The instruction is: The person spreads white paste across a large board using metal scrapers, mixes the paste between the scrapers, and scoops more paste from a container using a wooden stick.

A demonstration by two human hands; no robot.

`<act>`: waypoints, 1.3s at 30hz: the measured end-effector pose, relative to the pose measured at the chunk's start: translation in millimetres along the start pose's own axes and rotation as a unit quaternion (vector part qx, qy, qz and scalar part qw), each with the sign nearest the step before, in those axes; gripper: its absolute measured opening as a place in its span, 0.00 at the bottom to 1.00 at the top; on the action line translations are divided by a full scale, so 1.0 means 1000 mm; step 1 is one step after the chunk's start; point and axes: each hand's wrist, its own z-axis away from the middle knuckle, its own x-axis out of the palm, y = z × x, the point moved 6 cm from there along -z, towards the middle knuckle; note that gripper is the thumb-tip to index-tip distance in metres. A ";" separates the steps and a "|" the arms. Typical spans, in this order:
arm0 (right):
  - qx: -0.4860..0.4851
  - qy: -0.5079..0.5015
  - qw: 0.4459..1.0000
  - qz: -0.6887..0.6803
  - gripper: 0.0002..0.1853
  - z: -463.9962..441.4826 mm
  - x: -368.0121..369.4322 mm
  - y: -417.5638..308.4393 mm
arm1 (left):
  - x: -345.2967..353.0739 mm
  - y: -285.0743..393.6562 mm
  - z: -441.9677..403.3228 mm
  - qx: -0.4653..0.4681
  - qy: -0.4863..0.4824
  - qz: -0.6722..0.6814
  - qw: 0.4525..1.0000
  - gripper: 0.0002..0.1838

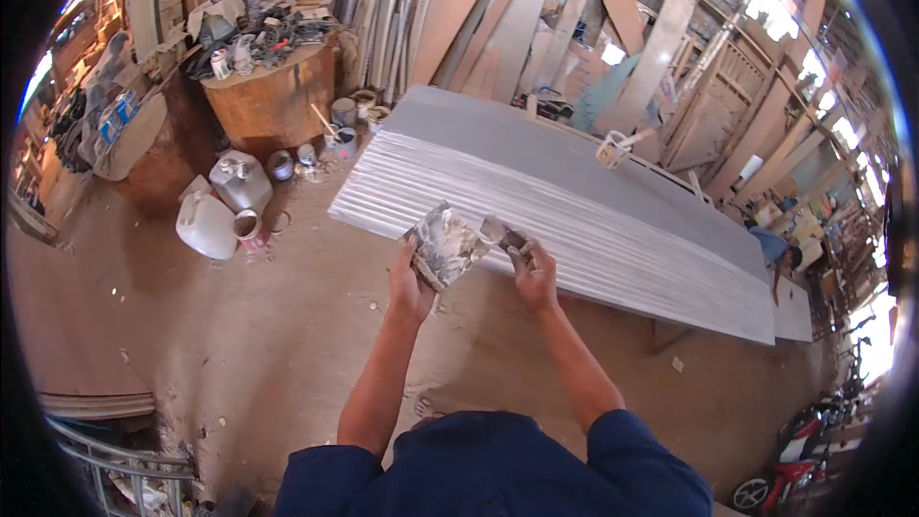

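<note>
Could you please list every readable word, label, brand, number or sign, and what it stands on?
No text can be read.
Can on the wooden stump: any print too small.
Blue item: any print too blurred.
Smeared plate in the left hand: no lettering shows.

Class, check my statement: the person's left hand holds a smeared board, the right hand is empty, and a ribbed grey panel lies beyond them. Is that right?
Not quite: the right hand is not empty; the head view shows it holding a flat dark tool. The left hand does hold a smeared board, and a ribbed grey panel lies beyond them.
</note>
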 end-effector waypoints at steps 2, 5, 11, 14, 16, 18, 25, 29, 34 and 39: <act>0.123 0.018 0.991 -0.052 0.14 0.012 -0.022 0.011 | 0.001 -0.023 0.003 -0.029 0.019 -0.003 0.999 0.23; 0.077 0.123 0.978 -0.149 0.15 0.024 -0.054 0.003 | 0.001 -0.070 0.005 -0.084 0.015 -0.020 0.996 0.20; -0.176 0.080 0.981 0.009 0.19 0.066 -0.113 -0.023 | 0.053 -0.155 0.038 -0.143 0.027 -0.053 0.988 0.18; -0.126 0.115 0.985 0.016 0.20 0.095 -0.148 -0.018 | 0.086 -0.184 0.059 -0.145 0.018 -0.092 0.985 0.17; -0.106 0.142 0.984 0.021 0.19 0.114 -0.178 -0.014 | 0.107 -0.207 0.072 -0.142 -0.003 -0.118 0.983 0.17; -0.073 0.147 0.986 0.017 0.21 0.137 -0.211 -0.005 | 0.124 -0.235 0.091 -0.146 0.004 -0.134 0.980 0.17; -0.066 0.190 0.977 0.069 0.23 0.232 -0.339 0.004 | 0.143 -0.370 0.138 -0.239 -0.033 -0.106 0.965 0.17; -0.035 0.227 0.964 0.135 0.24 0.307 -0.410 0.020 | 0.154 -0.459 0.176 -0.289 -0.067 -0.136 0.945 0.18; 0.029 0.308 0.925 0.222 0.22 0.414 -0.478 0.014 | 0.172 -0.557 0.234 -0.363 -0.137 -0.134 0.912 0.18; 0.079 0.342 0.889 0.293 0.20 0.510 -0.546 -0.002 | 0.198 -0.644 0.302 -0.433 -0.174 -0.187 0.864 0.23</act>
